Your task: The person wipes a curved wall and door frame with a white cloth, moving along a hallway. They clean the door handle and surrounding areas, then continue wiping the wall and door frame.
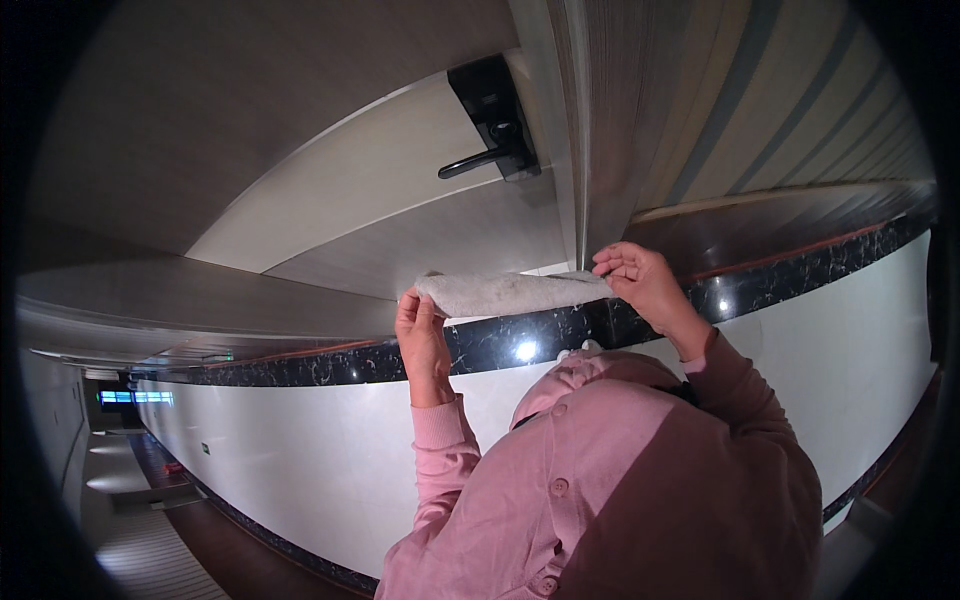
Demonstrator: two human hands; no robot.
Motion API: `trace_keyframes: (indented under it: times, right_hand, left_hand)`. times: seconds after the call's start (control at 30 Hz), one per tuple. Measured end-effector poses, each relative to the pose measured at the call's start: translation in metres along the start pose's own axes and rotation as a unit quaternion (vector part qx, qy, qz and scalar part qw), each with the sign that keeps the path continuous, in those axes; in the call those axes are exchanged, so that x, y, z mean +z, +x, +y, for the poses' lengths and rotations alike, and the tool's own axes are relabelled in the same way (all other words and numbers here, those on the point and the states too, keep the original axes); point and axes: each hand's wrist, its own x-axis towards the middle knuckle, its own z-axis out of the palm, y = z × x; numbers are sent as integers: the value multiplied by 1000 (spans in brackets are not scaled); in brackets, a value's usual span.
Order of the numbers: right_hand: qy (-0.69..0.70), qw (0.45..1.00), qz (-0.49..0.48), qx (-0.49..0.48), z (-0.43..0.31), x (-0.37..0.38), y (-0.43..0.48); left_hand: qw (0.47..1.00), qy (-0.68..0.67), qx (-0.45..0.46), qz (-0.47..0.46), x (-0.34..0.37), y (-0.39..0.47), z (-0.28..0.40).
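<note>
A light grey cloth (510, 294), folded into a long strip, is stretched between my two hands at waist height. My left hand (424, 330) pinches its left end between thumb and fingers. At the opposite end, the thumb and fingertips of my right hand (637, 281) grip the cloth's corner. Beyond the cloth stands a wood-look door (390, 150) with a paler panel. A black door lock plate (487, 97) with a black lever handle (472, 162) is mounted on it, above the cloth in the picture and not touched by either hand.
Door frame and striped wall covering (757, 112) rise at the right. A black marble-patterned floor border (480, 349) runs along the wall, beside pale, glossy floor (300, 442). The corridor stretches away at the left, with a small red object (173, 468) by the far wall.
</note>
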Motion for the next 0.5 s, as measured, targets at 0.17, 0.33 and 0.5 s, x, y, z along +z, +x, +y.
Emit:
trace_keyframes:
  times: [0.17,0.33,0.5]
  right_hand:
    - [80,969,-41,231,30,0,-4]
    - [146,905,-109,384,55,11,-9]
    - [166,916,-119,344,53,12,-11]
  left_hand:
    - [997,4,73,-24,7,1,13]
    - [993,6,105,-48,17,2,22]
    - [991,24,121,-53,24,1,26]
